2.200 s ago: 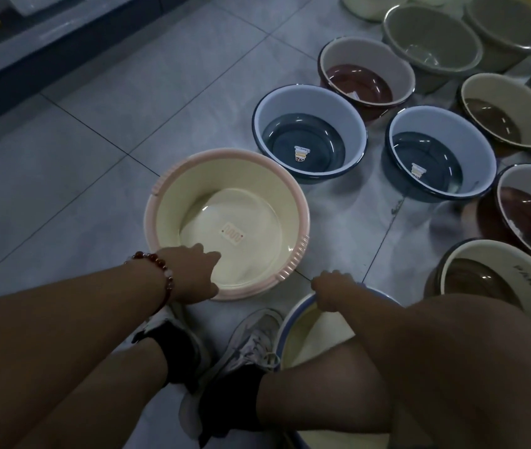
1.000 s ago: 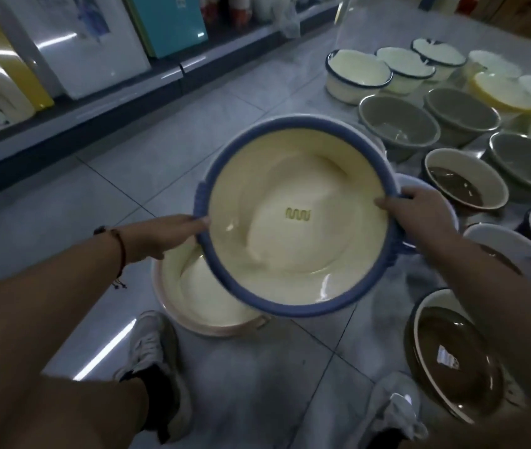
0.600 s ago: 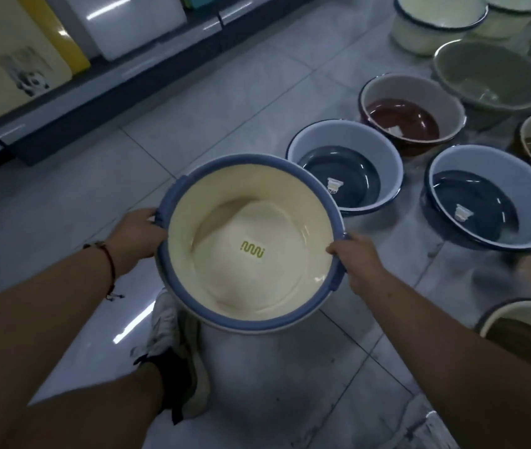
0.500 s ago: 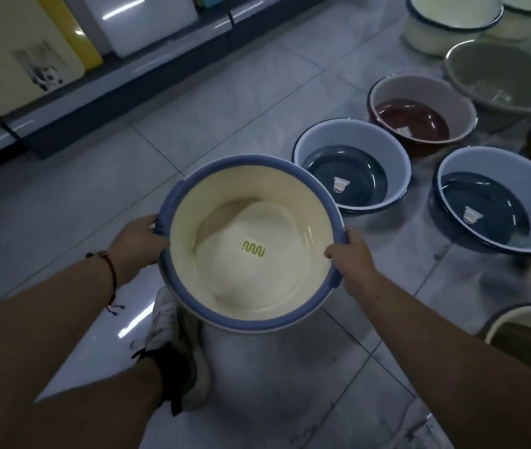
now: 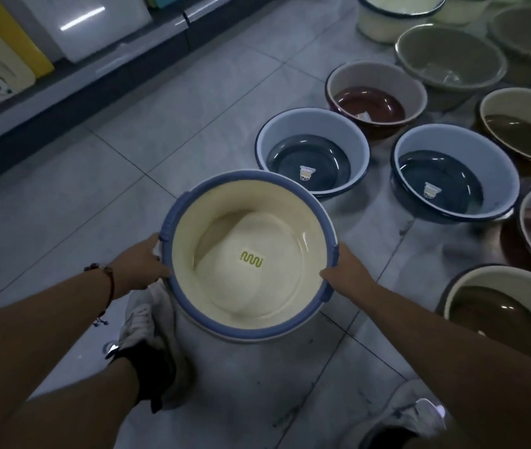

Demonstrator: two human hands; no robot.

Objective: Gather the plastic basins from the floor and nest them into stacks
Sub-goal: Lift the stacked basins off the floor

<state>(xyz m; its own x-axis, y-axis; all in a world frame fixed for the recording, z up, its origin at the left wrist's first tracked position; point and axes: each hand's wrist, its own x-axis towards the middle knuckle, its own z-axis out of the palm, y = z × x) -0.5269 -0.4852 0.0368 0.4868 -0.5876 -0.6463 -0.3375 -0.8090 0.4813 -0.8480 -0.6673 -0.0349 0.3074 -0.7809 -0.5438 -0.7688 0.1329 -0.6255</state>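
1. The grey tiled floor (image 5: 167, 131) carries everything; a low shelf (image 5: 73, 82) of flat boards runs along its far left edge.
2. The round cream plastic basin with a blue rim (image 5: 248, 254) is in front of the person, above the floor and partly over the white shoe (image 5: 142, 322).
3. To its right: two pale-blue basins with dark bottoms (image 5: 312, 150), two reddish-bottomed basins (image 5: 376, 95), two brown-bottomed basins (image 5: 523, 124), two grey basins (image 5: 448, 59), with more cut off at the top edge.
4. The left hand (image 5: 142, 267) and right hand (image 5: 346, 273) each grip opposite sides of the blue rim.
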